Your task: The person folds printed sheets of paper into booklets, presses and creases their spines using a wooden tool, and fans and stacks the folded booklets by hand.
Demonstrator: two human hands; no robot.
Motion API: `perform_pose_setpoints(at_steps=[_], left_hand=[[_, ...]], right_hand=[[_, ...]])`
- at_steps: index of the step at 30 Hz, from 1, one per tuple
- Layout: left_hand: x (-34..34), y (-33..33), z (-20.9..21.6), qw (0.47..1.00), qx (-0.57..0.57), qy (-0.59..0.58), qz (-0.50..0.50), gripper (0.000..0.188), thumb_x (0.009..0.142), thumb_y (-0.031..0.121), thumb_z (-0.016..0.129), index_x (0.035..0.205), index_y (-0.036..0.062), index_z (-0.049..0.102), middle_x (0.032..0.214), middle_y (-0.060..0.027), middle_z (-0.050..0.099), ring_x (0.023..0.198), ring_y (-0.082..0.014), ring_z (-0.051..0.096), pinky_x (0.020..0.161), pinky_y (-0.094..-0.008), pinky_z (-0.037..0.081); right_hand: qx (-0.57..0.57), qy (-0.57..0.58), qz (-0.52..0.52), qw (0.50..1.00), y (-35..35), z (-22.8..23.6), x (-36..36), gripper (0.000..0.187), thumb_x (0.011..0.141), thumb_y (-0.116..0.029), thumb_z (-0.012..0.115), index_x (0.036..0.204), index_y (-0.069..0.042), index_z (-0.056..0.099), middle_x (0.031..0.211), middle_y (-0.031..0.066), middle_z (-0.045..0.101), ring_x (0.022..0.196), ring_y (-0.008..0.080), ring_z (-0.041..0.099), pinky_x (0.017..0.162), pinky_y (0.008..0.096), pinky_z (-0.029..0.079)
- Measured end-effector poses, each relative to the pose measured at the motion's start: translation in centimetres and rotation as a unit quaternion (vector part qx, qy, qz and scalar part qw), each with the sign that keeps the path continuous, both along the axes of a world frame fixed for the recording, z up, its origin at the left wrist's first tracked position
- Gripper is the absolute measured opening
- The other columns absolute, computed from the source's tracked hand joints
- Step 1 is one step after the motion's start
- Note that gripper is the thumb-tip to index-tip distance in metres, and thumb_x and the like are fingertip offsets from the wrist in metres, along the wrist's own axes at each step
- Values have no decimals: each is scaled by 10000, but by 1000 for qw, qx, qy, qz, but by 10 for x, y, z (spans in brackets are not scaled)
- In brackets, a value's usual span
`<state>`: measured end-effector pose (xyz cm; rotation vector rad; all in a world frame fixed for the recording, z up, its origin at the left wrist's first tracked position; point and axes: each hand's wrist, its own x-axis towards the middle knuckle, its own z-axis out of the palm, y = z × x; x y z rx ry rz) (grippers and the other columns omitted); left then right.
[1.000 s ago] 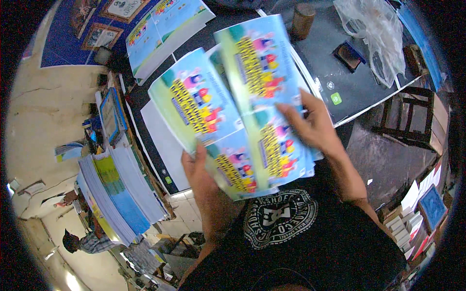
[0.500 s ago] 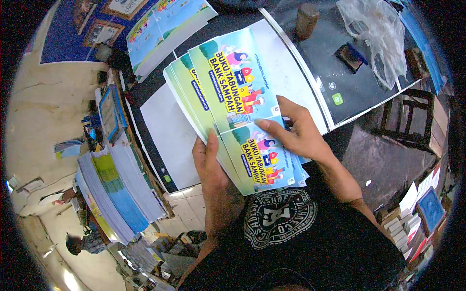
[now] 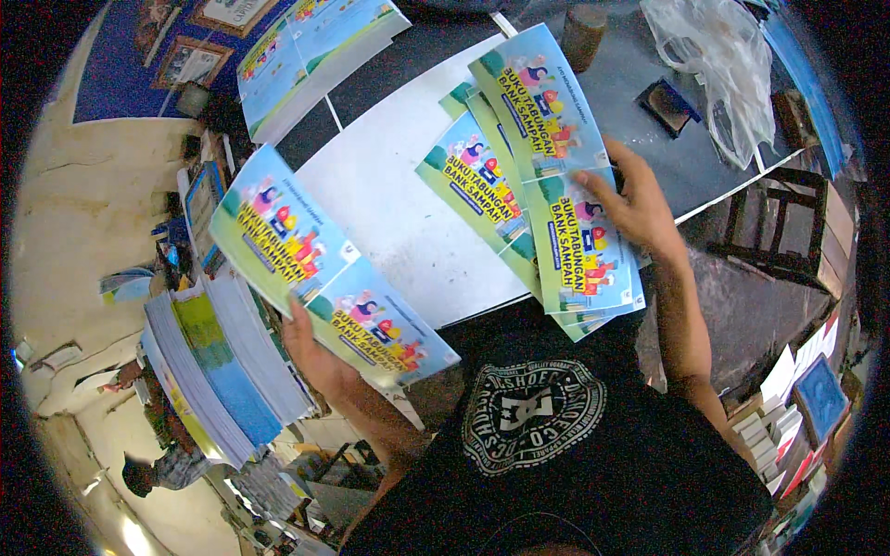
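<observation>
My left hand (image 3: 320, 357) is closed on the lower edge of a printed cover sheet (image 3: 324, 278), coloured blue and green with two matching cartoon panels. It holds the sheet tilted at the left, apart from the rest. My right hand (image 3: 640, 204) grips several more such sheets (image 3: 579, 246), its thumb on top and its other fingers mostly hidden at the edge. Those sheets are fanned, and one lower printed sheet (image 3: 477, 181) sticks out to their left. Whether that one is also in the hand or rests on the white board (image 3: 389, 204), I cannot tell.
A stack of similar sheets (image 3: 315, 56) lies at the far left of the dark table. At the far right are a brown cylinder (image 3: 585, 37), a small dark box (image 3: 669, 107) and a clear plastic bag (image 3: 723, 74). A tall paper stack (image 3: 227, 361) stands left.
My hands have moved apart. The left carried a sheet away to the left, while the right shifted right with the other sheets, which are now fanned out more.
</observation>
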<state>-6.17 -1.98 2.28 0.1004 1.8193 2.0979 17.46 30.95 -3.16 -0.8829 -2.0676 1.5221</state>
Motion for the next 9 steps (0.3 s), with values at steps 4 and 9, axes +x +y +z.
perform_pose_setpoints(at_steps=[4,9], left_hand=[[-2,1,-1,998,-20,60,29,468,1022,350,546,1314,-13,505,1109,-195,656,921,-291,706,790,-407,615],[-3,-18,6,989,-114,93,19,538,1037,405,495,1368,-19,474,1154,-204,649,948,-291,705,790,-444,615]], right_hand=[[172,18,3,985,13,41,2,404,936,-83,634,1323,6,558,1193,180,678,1065,239,669,937,361,511],[358,-47,97,928,21,119,-14,446,946,-111,648,1379,-79,549,1346,183,605,1145,296,651,1005,397,497]])
